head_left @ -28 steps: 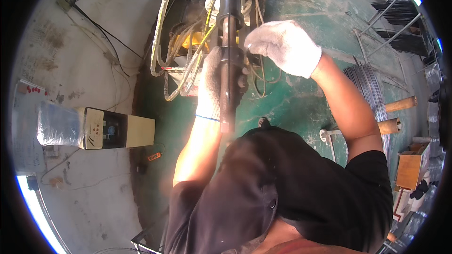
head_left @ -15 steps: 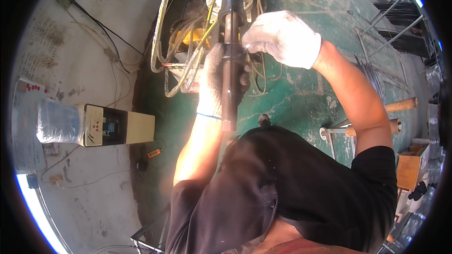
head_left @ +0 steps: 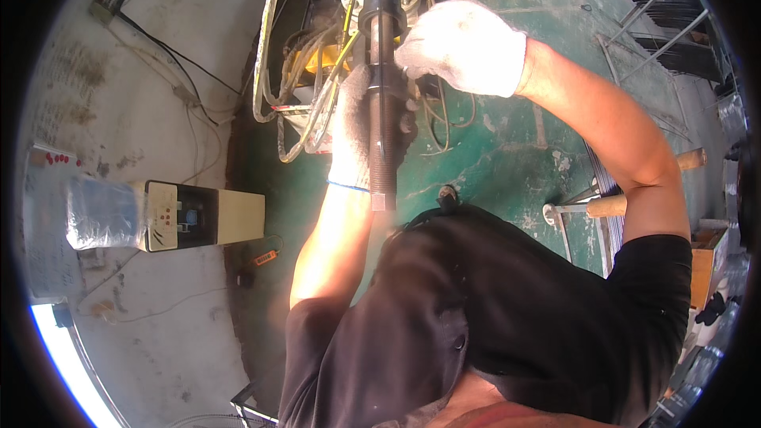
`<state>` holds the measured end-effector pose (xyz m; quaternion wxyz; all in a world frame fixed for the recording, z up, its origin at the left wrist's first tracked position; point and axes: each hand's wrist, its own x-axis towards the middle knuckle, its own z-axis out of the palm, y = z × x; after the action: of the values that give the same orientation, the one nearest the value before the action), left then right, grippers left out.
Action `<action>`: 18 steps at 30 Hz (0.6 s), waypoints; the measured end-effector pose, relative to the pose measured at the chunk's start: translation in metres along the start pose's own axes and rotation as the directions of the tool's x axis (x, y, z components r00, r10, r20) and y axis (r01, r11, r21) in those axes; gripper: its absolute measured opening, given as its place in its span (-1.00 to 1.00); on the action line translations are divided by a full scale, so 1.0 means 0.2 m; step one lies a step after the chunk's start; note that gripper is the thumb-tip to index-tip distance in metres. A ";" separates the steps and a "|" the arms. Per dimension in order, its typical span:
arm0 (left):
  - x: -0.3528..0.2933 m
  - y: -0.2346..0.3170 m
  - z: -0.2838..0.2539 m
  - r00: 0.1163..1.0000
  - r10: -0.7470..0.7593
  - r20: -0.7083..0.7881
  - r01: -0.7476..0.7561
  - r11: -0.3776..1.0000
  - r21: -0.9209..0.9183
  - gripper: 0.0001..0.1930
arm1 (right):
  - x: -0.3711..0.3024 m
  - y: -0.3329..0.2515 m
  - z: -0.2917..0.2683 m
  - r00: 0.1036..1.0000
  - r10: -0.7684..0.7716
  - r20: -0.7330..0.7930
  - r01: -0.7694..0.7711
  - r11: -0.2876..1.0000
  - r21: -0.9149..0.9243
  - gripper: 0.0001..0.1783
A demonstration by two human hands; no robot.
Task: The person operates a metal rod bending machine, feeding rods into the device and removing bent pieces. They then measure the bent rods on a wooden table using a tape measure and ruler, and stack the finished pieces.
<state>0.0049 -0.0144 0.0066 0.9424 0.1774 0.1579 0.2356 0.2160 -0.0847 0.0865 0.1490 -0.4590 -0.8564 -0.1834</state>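
My left hand (head_left: 351,123) wraps the threaded shaft (head_left: 383,168) — apparently to steady it. My right hand (head_left: 464,43) bunches just beyond — cannot tell whether it pinches anything.

The shaft (head_left: 383,147) extends centrally ahead of the person (head_left: 523,309). The left hand (head_left: 354,119) lies around it, its fingertips on the shaft's right side. The right hand (head_left: 461,46) is positioned farther forward, right of the shaft. Hoses (head_left: 264,55) hang left of both hands. A water dispenser (head_left: 182,216) stands farther left, near the wall (head_left: 170,301); a box (head_left: 702,273) sits far right.
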 end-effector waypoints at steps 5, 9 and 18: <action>0.03 0.00 -0.01 0.998 0.065 0.005 -0.065 0.993 0.096 -0.59 | -0.08 0.03 0.07 0.983 0.157 -0.095 -0.127 0.956 0.265 -0.77; 0.03 -0.01 -0.07 0.993 0.050 0.103 -0.055 0.998 0.043 -0.58 | -0.25 0.17 0.11 0.932 0.353 -0.087 -0.330 0.922 0.202 -0.84; 0.07 0.02 -0.05 0.977 -0.057 0.203 0.089 0.984 -0.152 -0.72 | -0.21 -0.15 0.00 0.653 0.757 0.028 -0.757 0.653 -0.003 -0.63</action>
<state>0.0111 -0.0020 -0.0030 0.9727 0.1175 0.0504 0.1936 0.2128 -0.1313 0.0628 0.2024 -0.7758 -0.5901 -0.0948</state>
